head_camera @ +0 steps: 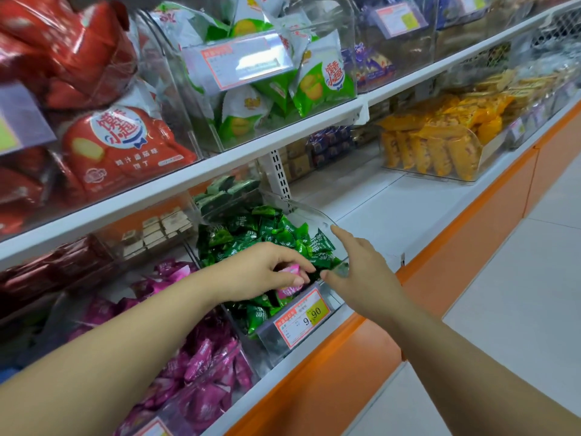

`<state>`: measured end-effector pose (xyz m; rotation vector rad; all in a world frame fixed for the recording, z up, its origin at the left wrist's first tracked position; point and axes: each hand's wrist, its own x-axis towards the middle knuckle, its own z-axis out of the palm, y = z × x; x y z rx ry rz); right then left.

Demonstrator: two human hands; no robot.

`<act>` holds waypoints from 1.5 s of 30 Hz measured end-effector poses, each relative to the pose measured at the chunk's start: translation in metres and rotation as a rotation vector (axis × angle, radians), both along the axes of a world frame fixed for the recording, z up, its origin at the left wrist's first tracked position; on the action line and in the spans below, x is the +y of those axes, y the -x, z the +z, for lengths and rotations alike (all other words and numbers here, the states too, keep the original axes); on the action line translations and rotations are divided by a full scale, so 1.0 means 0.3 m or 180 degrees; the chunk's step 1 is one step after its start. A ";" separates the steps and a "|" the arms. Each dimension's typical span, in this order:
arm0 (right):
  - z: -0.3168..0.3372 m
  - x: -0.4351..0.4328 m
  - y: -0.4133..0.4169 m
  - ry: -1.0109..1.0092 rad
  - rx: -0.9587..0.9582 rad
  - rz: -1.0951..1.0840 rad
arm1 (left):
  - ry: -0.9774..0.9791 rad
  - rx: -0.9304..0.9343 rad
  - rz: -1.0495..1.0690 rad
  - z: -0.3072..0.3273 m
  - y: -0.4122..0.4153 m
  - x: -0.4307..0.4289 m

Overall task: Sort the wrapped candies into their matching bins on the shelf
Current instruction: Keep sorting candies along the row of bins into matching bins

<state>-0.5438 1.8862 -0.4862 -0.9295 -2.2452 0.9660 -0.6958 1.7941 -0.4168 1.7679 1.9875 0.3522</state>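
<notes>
A pink candy [290, 272] is pinched by the fingers [297, 281] of the left hand [264, 269], among green candies [251, 234] in the clear bin [314, 212]. The right hand [361, 272] is spread against the bin's right wall. The candy is judged light, crinkly and likely slippery, and is best held across its body.

Both bare forearms reach forward. The left hand [264, 272] pinches a pink candy [290, 270]; the right hand [361, 275] has its fingers loosely extended.

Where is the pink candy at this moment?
In the head view, low and centre: the left hand pinches the pink candy inside the bin of green candies, just above the orange price label and left of the right hand.
</notes>
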 end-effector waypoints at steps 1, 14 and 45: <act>-0.002 -0.001 0.001 -0.0036 -0.0026 -0.0006 | -0.0212 -0.0015 0.0043 0.002 0.001 -0.008; 0.005 -0.010 0.020 -0.0106 -0.0339 -0.0131 | -0.2228 0.0808 0.0856 0.052 0.133 -0.306; 0.018 0.027 0.020 -0.0105 -0.0446 0.0389 | -0.0126 0.2295 -0.0738 -0.038 0.084 0.110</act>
